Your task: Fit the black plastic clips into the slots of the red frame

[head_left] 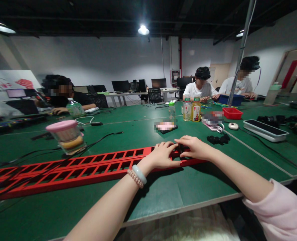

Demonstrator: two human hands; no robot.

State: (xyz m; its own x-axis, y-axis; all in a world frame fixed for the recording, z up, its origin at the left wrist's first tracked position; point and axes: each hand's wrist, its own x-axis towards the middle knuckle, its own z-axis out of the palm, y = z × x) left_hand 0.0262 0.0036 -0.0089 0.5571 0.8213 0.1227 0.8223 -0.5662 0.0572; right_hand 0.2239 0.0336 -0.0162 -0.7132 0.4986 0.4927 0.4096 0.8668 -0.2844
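A long red slotted frame (95, 164) with two rows of rectangular openings lies across the green table in front of me. My left hand (162, 155), wearing a pale bangle and a beaded bracelet at the wrist, rests on the frame near its right end, fingers stretched and apart. Beside it, the fingers of my right hand (195, 147) curl round a small black part (180, 147) at the frame's openings; its exact kind is mostly hidden. Several similar black parts (218, 139) lie grouped on the table to the right of my right hand.
A pink-lidded jar (67, 136) and black cables (98, 139) are at the left, some crossing the frame. Two drink bottles (191, 108), a red tray (232, 113) and a white-edged box (265, 130) stand farther back. Three people sit round the table.
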